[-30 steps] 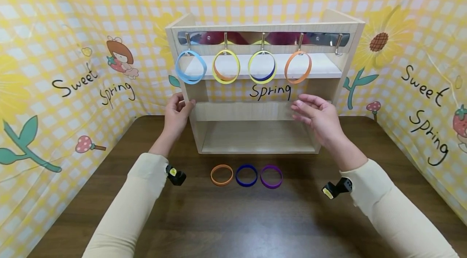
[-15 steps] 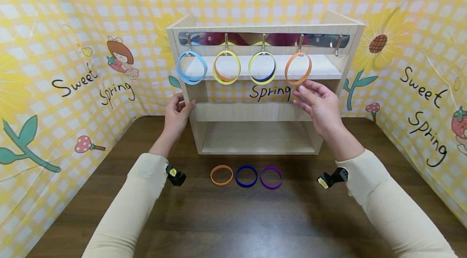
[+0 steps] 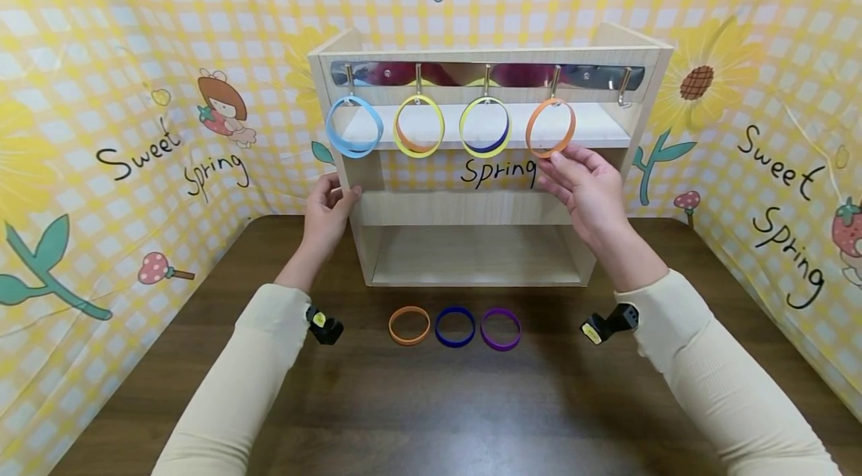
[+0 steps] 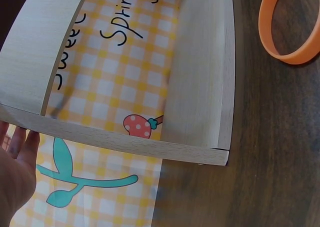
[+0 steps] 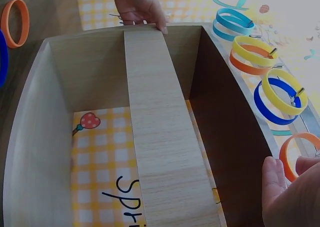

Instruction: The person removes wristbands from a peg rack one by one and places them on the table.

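Observation:
My left hand [image 3: 328, 212] grips the left side panel of a small wooden shelf [image 3: 471, 208], thumb at its front edge and fingers behind. My right hand [image 3: 594, 190] pinches the lower edge of an orange silicone wristband [image 3: 532, 133] between thumb and fingers. That wristband hangs from the fourth hook of a metal rail [image 3: 454, 75]. On the other hooks hang light blue wristbands [image 3: 330, 133], a yellow wristband [image 3: 442, 133] with an orange one, and another yellow wristband [image 3: 463, 138] with a dark blue one. The rightmost hook [image 3: 624, 90] holds nothing.
In front of the shelf, an orange wristband [image 3: 391, 331], a dark blue wristband [image 3: 439, 335] and a purple wristband [image 3: 518, 334] lie in a row on the brown wooden table [image 3: 438, 416]. A yellow checked cloth [image 3: 202, 4] surrounds the table at the back and sides.
My right hand has moved up from below the orange wristband on the fourth hook and taken its lower edge. My left hand has stayed on the side panel.

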The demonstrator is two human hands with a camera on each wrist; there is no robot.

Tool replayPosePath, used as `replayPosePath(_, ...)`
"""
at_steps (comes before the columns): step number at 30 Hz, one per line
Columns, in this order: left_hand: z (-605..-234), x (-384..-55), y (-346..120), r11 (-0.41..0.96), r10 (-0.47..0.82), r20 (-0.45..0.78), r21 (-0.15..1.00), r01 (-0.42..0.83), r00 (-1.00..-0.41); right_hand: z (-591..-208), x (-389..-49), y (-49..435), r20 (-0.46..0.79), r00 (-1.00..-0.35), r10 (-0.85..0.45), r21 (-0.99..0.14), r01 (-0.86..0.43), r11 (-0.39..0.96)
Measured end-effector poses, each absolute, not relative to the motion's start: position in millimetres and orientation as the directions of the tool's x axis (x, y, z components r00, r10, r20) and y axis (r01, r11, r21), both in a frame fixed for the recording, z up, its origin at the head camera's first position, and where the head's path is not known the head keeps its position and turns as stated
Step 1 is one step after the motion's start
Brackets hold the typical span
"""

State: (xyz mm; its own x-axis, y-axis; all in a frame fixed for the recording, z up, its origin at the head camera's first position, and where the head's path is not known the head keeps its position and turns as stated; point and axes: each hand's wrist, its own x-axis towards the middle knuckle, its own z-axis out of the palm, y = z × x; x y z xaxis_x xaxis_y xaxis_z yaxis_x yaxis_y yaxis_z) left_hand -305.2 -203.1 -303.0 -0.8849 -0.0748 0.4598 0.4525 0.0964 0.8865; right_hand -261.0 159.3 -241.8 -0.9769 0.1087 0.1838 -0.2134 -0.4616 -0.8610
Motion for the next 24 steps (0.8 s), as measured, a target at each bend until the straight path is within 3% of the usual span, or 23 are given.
replayPosePath(24,-301.5,-302.9,-203.1,0.13,-0.08,0.45,0.89,0.438,-0.89,-223.7,-253.8,165.5,0.219,-0.967,0.127,-0.8,-0.253,-0.545)
